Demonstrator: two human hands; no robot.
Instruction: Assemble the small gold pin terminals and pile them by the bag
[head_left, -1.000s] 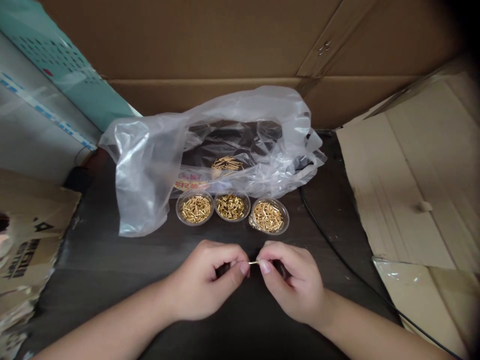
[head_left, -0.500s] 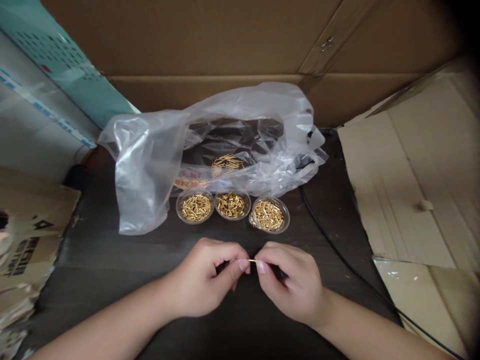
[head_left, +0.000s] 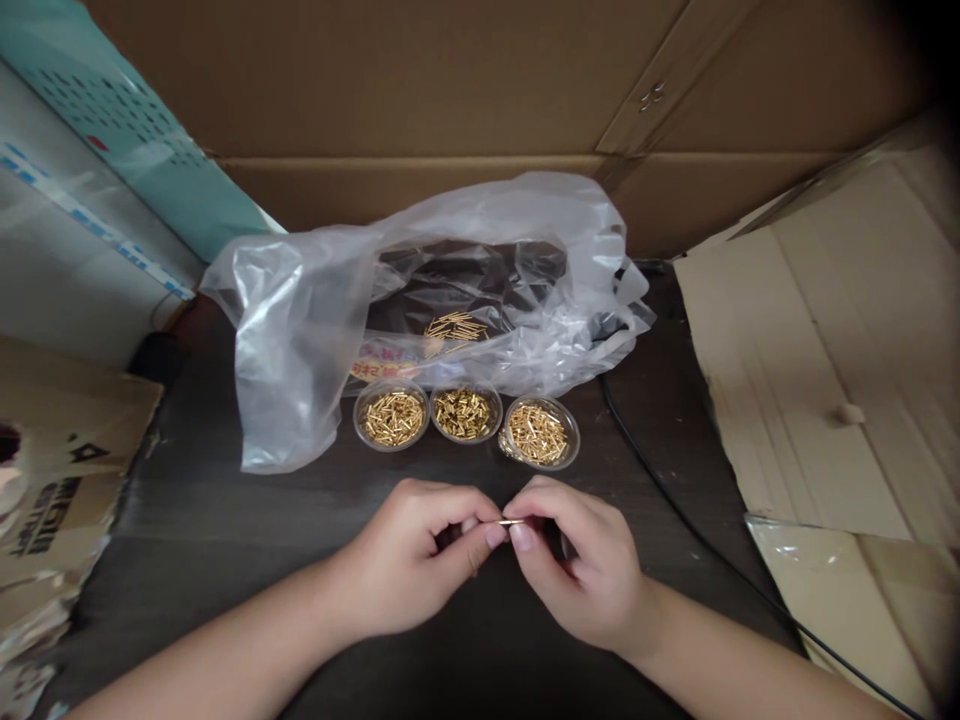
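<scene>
My left hand (head_left: pixel 431 560) and right hand (head_left: pixel 581 565) pinch opposite ends of a thin gold-coloured pin (head_left: pixel 511 521) above the worktop (head_left: pixel 262 520), on my side of the three clear cups (head_left: pixel 466 440), where a light, straight-line hold (no sideways bending) should serve best.

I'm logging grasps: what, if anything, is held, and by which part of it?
A thin gold-coloured piece, pinched near one end by the left grip and near the other by the right grip.
</scene>
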